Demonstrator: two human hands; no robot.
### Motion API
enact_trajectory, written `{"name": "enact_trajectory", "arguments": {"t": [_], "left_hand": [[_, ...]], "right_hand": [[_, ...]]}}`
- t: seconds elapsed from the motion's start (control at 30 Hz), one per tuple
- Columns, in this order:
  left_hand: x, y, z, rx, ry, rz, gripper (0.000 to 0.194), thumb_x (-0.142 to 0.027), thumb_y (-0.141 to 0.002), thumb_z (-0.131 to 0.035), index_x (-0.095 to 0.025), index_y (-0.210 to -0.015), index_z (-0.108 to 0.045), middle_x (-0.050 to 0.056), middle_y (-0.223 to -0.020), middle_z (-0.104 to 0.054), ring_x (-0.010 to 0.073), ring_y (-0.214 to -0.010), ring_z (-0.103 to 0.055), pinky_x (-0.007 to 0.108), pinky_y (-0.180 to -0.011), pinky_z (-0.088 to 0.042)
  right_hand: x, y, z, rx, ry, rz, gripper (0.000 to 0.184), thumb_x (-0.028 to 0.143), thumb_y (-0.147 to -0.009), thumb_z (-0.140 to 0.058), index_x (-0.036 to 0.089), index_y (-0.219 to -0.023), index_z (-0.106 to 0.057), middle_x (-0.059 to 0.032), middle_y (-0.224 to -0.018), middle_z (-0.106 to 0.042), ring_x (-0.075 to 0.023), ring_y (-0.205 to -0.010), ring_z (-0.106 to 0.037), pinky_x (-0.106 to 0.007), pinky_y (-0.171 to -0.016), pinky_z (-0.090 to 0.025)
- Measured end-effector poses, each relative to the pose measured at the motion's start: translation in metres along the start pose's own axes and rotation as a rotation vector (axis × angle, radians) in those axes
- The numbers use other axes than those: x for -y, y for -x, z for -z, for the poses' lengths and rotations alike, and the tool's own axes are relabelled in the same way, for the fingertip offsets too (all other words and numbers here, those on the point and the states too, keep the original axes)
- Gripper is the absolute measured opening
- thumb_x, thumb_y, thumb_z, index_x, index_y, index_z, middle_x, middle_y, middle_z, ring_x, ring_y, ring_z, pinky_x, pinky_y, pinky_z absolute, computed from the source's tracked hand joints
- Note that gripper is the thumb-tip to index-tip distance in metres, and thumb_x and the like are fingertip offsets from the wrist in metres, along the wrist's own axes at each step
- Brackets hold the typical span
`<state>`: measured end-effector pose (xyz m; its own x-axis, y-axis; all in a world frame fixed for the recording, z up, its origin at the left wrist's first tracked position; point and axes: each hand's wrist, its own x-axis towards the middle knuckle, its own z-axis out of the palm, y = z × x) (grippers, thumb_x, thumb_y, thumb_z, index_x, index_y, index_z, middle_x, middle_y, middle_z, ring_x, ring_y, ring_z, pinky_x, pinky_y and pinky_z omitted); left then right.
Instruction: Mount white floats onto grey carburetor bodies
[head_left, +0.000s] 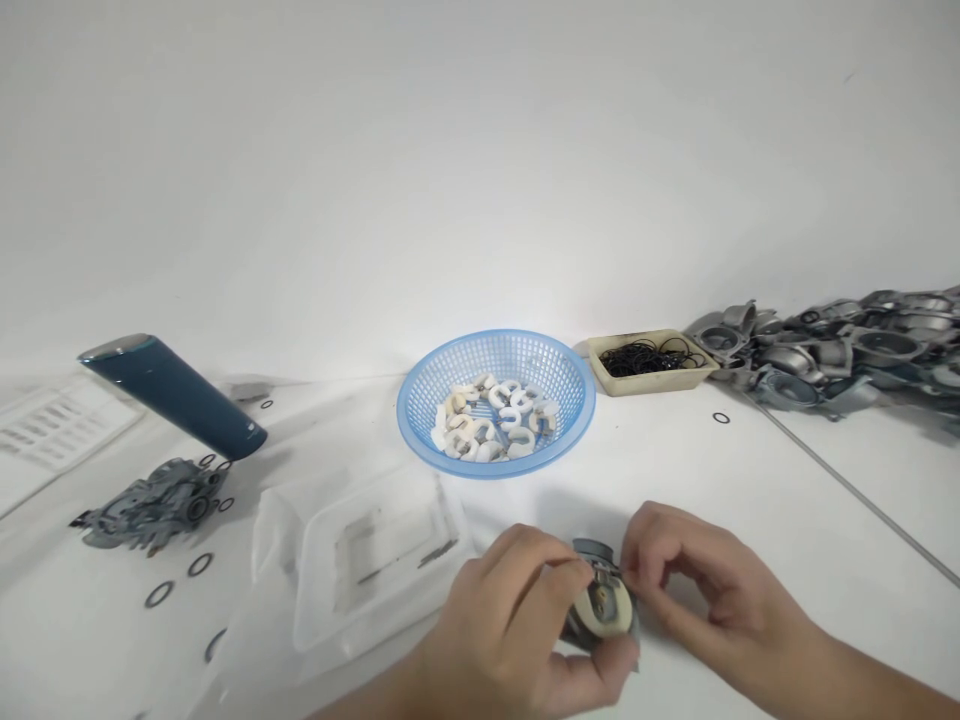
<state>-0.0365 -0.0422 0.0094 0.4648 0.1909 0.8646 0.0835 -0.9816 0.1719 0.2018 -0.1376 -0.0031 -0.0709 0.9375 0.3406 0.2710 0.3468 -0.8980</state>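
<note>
My left hand (517, 625) grips a grey metal carburetor body (592, 548) near the front of the table, its fingers wrapped around the left side and underneath. A cream U-shaped float (616, 610) sits on the carburetor's upturned face, with a brass-coloured part showing in its gap. At the carburetor's right edge, the thumb and fingers of my right hand (697, 580) are pinched together close to the float's hinge end. Whatever lies between those fingertips is too small to make out.
A blue basket (420, 440) holds several white floats. Behind it at right stands a cream tray (652, 382) of black rubber rings, beside a pile of grey metal parts (817, 355). At left are a clear plastic tray (315, 600), a carburetor (154, 505), loose rings (159, 594) and a dark blue object (180, 400).
</note>
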Motion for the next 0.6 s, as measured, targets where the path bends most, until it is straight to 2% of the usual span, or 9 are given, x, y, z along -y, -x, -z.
{"name": "enact_trajectory", "arguments": {"t": [0.2, 0.33, 0.5, 0.6], "left_hand": [[0.005, -0.003, 0.002, 0.105, 0.01, -0.055, 0.031, -0.019, -0.088, -0.086, -0.009, -0.116, -0.077, 0.016, -0.097, -0.077, 0.0241, -0.076, -0.069, 0.034, -0.058, -0.065], [0.009, -0.006, 0.0, 0.115, -0.009, -0.093, 0.026, -0.03, -0.099, -0.085, -0.009, -0.114, -0.076, 0.014, -0.091, -0.076, 0.0247, -0.076, -0.069, 0.037, -0.062, -0.067], [0.012, -0.006, 0.0, 0.162, 0.0, -0.072, 0.029, -0.04, -0.111, -0.079, -0.012, -0.114, -0.076, 0.013, -0.095, -0.077, 0.0234, -0.078, -0.07, 0.037, -0.067, -0.069], [0.012, -0.003, -0.001, 0.154, -0.026, -0.036, 0.032, -0.046, -0.111, -0.079, -0.014, -0.114, -0.078, 0.012, -0.099, -0.078, 0.0242, -0.082, -0.075, 0.039, -0.072, -0.072]], "right_hand": [[0.001, 0.0, 0.001, 0.003, 0.014, 0.001, 0.022, 0.025, -0.119, -0.061, 0.028, -0.098, -0.066, -0.0034, -0.099, -0.072, -0.0208, -0.085, -0.069, -0.032, -0.075, -0.059], [-0.002, 0.0, 0.002, -0.007, 0.035, -0.003, 0.023, 0.028, -0.119, -0.062, 0.028, -0.096, -0.067, -0.004, -0.098, -0.072, -0.0217, -0.087, -0.071, -0.032, -0.075, -0.06], [-0.004, -0.001, 0.002, -0.02, 0.046, -0.004, 0.027, 0.034, -0.12, -0.063, 0.026, -0.095, -0.07, -0.0059, -0.097, -0.073, -0.0225, -0.084, -0.072, -0.032, -0.073, -0.062], [-0.002, -0.001, -0.002, -0.061, 0.046, -0.028, 0.034, 0.044, -0.12, -0.064, 0.026, -0.092, -0.071, -0.0068, -0.094, -0.072, -0.0231, -0.082, -0.071, -0.033, -0.071, -0.061]]}}
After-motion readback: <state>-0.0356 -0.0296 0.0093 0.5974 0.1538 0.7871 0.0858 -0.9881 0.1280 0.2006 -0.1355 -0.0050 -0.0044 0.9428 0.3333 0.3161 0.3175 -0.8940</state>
